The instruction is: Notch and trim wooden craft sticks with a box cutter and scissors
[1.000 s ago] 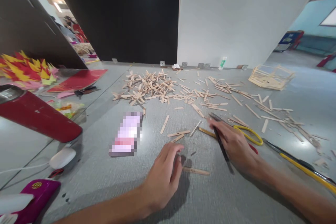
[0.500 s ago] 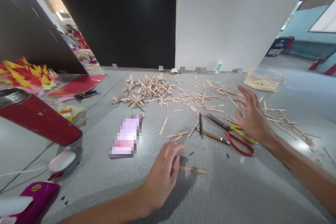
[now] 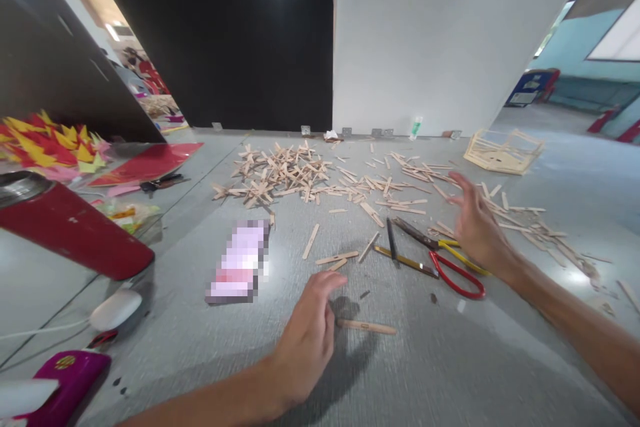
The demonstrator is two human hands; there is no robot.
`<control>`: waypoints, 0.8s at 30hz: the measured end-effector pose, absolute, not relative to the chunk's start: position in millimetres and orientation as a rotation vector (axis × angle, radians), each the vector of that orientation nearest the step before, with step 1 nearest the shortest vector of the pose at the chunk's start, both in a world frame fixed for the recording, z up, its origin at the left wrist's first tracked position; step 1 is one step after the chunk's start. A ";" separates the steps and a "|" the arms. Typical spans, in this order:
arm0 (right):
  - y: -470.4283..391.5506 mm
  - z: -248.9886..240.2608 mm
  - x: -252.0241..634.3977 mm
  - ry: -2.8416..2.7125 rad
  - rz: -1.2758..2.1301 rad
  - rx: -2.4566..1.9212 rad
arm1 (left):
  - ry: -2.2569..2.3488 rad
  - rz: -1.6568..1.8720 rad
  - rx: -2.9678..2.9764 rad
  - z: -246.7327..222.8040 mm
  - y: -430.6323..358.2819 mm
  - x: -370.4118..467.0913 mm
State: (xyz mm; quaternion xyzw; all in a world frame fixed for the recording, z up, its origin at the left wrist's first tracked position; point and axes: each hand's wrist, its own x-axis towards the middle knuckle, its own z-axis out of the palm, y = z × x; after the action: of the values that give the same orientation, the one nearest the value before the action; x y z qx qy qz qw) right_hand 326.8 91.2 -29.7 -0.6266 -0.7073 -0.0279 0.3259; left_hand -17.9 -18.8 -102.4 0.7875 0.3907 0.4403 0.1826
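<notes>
Head view, far left: pointed red and yellow paper pieces point(image 3: 47, 140) are lying behind a red flask point(image 3: 85, 230); a white corded device point(image 3: 117, 309) is sitting just in front of the flask. Farther right, a phone point(image 3: 240, 260) with a pixelated screen is lying flat, and beyond it wooden sticks are spreading in a heap point(image 3: 287, 177). The left hand point(image 3: 306, 337) is curving loosely, thumb and fingers parted, gripping nothing visible. Just right of its thumb, a single wooden stick point(image 3: 367, 327) is lying on the grey table point(image 3: 425, 373). Next, a dark strip point(image 3: 391, 239) is crossing a yellow cutter point(image 3: 406, 259), whose end is reaching the scissors point(image 3: 419, 234). The right hand point(image 3: 479, 230) is hovering by their yellow handle, fingers spread and unladen. A small stick frame point(image 3: 500, 163) is standing behind it.
</notes>
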 end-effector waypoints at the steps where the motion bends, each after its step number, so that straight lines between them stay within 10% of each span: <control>1: 92.7 -31.1 327.8 -1.878 -0.081 -1.638 | 1.103 1.226 2.225 -102.6 -19.0 -18.2; 24: 93.3 -47.8 325.0 -2.163 -0.010 -1.628 | 1.156 1.032 2.178 -104.8 -17.7 -19.4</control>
State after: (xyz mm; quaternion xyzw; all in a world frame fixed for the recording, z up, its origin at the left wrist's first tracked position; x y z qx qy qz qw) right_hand 325.0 93.3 -47.8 -0.5872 -0.7803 -0.0035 0.2152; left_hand -19.4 -17.7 -104.8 0.7926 0.4206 0.3754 0.2321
